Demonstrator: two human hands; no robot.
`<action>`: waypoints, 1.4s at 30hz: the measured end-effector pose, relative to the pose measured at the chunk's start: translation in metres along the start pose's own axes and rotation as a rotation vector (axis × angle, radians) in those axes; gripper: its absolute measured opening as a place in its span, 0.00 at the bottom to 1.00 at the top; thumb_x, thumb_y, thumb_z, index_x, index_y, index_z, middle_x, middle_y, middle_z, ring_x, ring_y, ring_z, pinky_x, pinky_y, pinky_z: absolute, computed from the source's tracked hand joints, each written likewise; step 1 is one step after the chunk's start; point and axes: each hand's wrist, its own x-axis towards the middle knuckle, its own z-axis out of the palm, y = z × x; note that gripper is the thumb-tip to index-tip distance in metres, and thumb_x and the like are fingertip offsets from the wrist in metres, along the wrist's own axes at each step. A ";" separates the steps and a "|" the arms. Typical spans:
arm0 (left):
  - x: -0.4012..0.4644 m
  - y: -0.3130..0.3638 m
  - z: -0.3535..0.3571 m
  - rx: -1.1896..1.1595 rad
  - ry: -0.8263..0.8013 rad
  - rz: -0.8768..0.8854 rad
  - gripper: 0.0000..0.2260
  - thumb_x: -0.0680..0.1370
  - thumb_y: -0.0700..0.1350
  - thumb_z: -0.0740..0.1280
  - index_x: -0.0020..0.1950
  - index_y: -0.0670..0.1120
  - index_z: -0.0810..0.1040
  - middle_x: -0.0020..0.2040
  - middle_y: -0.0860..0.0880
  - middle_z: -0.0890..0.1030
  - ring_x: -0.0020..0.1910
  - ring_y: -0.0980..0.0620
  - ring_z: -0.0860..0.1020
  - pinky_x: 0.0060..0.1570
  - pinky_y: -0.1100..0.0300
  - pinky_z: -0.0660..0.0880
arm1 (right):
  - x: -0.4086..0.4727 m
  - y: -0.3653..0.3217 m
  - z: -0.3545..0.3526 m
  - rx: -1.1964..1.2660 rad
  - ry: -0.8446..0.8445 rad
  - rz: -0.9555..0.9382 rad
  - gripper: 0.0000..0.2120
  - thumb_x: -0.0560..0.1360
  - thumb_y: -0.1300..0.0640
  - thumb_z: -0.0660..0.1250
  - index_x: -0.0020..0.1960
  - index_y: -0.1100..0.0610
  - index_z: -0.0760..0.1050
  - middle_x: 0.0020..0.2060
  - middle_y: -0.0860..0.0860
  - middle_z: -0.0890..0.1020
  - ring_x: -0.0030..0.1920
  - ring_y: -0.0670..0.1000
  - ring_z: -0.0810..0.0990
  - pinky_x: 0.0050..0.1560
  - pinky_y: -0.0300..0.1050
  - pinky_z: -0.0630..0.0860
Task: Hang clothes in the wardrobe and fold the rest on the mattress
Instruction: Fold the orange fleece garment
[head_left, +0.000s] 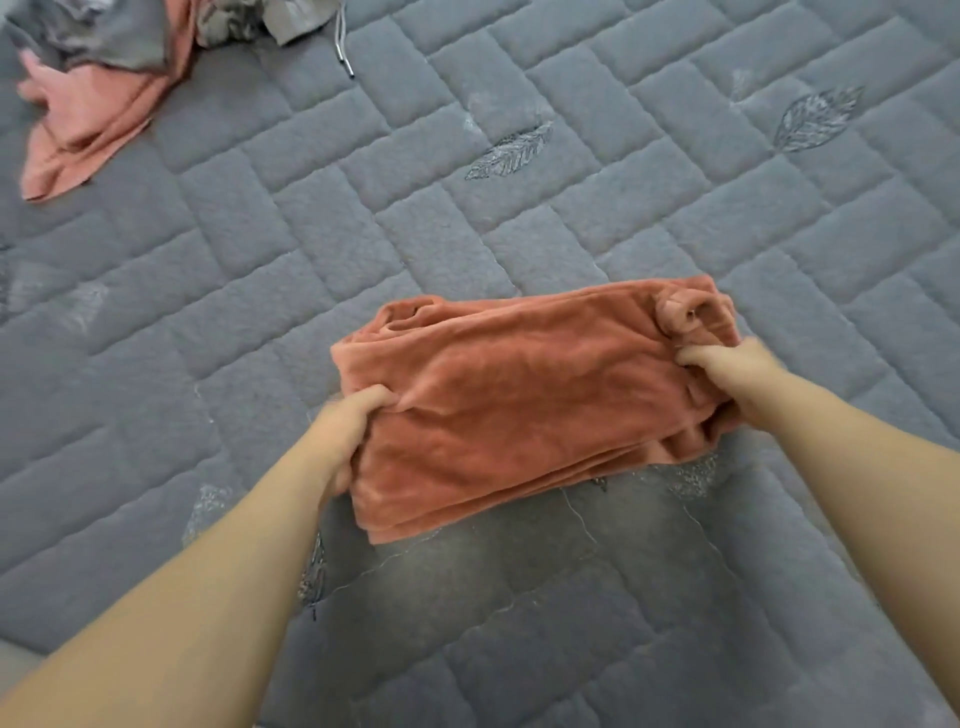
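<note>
Folded rust-orange velvety garment (524, 400), a thick layered rectangle near the middle of the grey quilted mattress (675, 218), its long axis running left to right between the hands. The left hand (353, 431) grips its left short end, fingers curled over the top layer; the right hand (737, 364) pinches the right end. Both hands are equally near. A heap of unfolded pink and grey clothes (104, 67) lies well apart, toward the far left corner.

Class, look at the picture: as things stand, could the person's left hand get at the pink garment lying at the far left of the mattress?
Probably not at once. The left hand grips the folded rust garment, and the pink garment lies far off. The mattress between them is bare, so letting go and leaning forward should do.
</note>
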 end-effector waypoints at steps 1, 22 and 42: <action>-0.001 0.001 -0.001 -0.008 0.013 0.001 0.26 0.60 0.49 0.75 0.57 0.46 0.81 0.44 0.43 0.86 0.42 0.43 0.85 0.40 0.47 0.82 | -0.005 -0.001 0.002 0.009 -0.033 0.023 0.29 0.66 0.53 0.76 0.63 0.59 0.71 0.49 0.58 0.80 0.40 0.60 0.82 0.31 0.56 0.79; -0.098 0.026 -0.052 0.497 -0.016 0.384 0.08 0.75 0.46 0.69 0.51 0.46 0.74 0.48 0.46 0.81 0.42 0.50 0.82 0.40 0.58 0.79 | -0.169 0.046 0.123 0.632 -0.848 0.015 0.28 0.77 0.31 0.53 0.59 0.49 0.79 0.51 0.52 0.85 0.50 0.52 0.84 0.49 0.46 0.80; -0.030 0.010 -0.084 0.560 -0.073 0.441 0.40 0.58 0.66 0.78 0.62 0.53 0.66 0.65 0.50 0.67 0.62 0.55 0.71 0.58 0.60 0.73 | -0.160 0.028 0.174 -0.130 -0.515 -0.143 0.68 0.47 0.43 0.77 0.79 0.56 0.47 0.72 0.53 0.68 0.70 0.53 0.69 0.70 0.49 0.68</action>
